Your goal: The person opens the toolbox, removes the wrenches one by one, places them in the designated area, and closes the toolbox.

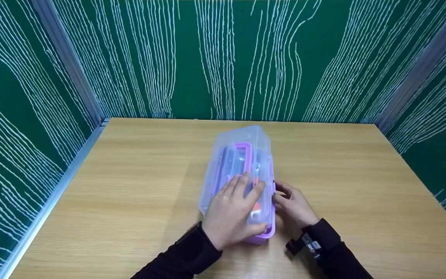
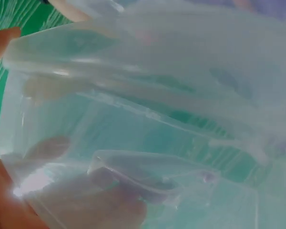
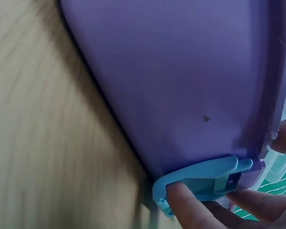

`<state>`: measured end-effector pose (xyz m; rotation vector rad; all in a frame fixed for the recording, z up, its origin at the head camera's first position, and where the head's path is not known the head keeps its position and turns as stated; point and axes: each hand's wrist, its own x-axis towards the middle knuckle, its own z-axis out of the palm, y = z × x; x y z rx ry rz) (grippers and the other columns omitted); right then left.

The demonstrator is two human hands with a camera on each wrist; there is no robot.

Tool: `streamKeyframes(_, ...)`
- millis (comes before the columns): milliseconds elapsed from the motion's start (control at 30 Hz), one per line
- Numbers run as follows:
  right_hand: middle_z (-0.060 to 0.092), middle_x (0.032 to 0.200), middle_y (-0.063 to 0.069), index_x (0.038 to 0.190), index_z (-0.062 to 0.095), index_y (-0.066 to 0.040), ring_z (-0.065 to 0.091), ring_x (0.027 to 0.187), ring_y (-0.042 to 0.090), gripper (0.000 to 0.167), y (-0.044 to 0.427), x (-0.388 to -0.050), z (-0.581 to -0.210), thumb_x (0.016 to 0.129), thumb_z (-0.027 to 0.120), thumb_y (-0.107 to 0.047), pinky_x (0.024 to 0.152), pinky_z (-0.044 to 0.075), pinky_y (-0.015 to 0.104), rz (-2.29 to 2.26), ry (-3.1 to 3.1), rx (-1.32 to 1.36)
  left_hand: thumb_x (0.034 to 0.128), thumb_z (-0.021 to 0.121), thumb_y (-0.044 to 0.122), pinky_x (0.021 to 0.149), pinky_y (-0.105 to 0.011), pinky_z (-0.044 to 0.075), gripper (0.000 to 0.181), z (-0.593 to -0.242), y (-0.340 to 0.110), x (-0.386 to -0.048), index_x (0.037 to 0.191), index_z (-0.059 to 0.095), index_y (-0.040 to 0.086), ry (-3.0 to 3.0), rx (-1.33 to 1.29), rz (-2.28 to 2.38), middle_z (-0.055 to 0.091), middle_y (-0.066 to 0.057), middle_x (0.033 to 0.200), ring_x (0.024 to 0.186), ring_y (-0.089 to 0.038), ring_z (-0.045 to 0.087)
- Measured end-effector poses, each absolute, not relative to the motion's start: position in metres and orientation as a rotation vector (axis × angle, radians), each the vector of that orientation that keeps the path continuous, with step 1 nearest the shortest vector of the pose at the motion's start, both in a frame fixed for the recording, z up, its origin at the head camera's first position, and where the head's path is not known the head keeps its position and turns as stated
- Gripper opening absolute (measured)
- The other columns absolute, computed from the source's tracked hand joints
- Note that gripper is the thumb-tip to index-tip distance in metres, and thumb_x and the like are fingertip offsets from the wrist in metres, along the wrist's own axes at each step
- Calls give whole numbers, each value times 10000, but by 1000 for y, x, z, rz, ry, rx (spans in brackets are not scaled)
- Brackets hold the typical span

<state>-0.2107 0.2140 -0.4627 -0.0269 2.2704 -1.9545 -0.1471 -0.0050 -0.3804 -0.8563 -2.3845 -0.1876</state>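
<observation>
A purple plastic storage box (image 1: 256, 240) with a clear lid (image 1: 242, 133) stands lengthwise on the wooden table. Spread over the lid, my left hand (image 1: 229, 217) presses its near half, thumb at the front right edge. My right hand (image 1: 294, 203) is at the box's right side. In the right wrist view, its fingers pinch a light-blue latch (image 3: 200, 176) on the purple wall. Through the lid show a purple-rimmed tray (image 1: 249, 155) and an orange-and-white item (image 1: 256, 207), whose kind I cannot tell. Cloudy plastic fills the left wrist view, with fingers visible around and through it.
The wooden table (image 1: 141, 174) extends around the box on all sides. Green walls (image 1: 186, 58) with white wavy lines enclose its back and sides. Metal posts (image 1: 72, 58) stand at the back corners. A small camera (image 1: 304, 242) is strapped to my right wrist.
</observation>
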Motion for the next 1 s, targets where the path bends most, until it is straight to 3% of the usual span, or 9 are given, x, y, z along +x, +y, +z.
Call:
streamKeyframes(300, 557, 1326, 295, 1442, 398, 76, 652, 1009, 200, 563, 215, -212, -460, 906, 535, -33, 825, 572, 249, -1888, 2344, -21, 673, 746, 648, 846, -428, 588, 866, -376, -20, -148, 1354, 555, 149, -2328, -792, -311, 621, -216, 1281, 1068, -356, 676)
streamKeyframes(500, 574, 1311, 287, 1448, 394, 69, 659, 992, 193, 564, 214, -213, -460, 913, 535, -47, 817, 571, 241, -1862, 2354, -49, 652, 762, 631, 722, -377, 613, 874, -373, -34, -151, 1339, 564, 130, -2269, -716, -377, 665, -184, 1215, 964, -306, 710)
streamKeyframes(733, 592, 1269, 275, 1447, 402, 60, 657, 956, 167, 555, 213, -213, -460, 943, 578, -91, 802, 574, 239, -1896, 2323, -56, 757, 716, 539, 580, -311, 595, 774, -367, -64, -152, 1336, 524, 63, -2324, -598, -605, 659, -199, 1209, 842, -264, 706)
streamKeyframes(833, 606, 1239, 263, 1440, 417, 54, 656, 930, 155, 538, 212, -214, -461, 942, 569, -80, 780, 574, 241, -1909, 2315, -37, 778, 707, 509, 568, -311, 591, 764, -366, -78, -151, 1364, 510, 58, -2356, -515, -730, 645, -208, 1237, 797, -261, 700)
streamKeyframes(1000, 590, 1261, 275, 1435, 419, 64, 643, 929, 149, 535, 211, -214, -462, 920, 531, -30, 781, 564, 226, -1915, 2323, -18, 765, 737, 459, 647, -358, 608, 744, -367, -94, -153, 1346, 544, 36, -2337, -428, -890, 649, -181, 1253, 855, -279, 708)
